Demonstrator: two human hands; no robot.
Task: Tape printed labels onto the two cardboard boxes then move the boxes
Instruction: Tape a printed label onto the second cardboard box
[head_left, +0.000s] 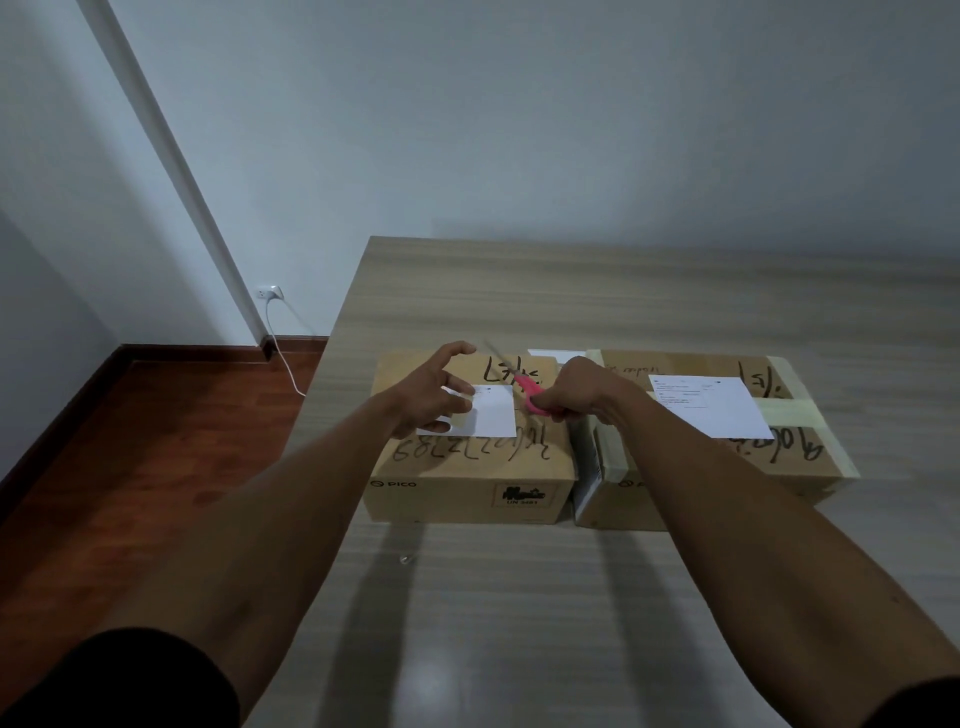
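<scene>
— So, where's the label (488, 411)?
— Loose atop my left box (470, 470). My left hand (426, 397) pins it with spread fingers; my right hand (576, 389) grips pink scissors (524, 387).
— Flimsy?
— Probably; I'd press near an edge.

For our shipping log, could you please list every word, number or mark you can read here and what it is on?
"PICO": front face of the left box.
"UN 3481": black sticker on that same face; the word above it is blurred.
Upside-down handwritten digits on the left box top, seemingly ending "789": partly unclear.
Handwriting on the right box: illegible.
Print on the left label and right label: too small to read.
</scene>
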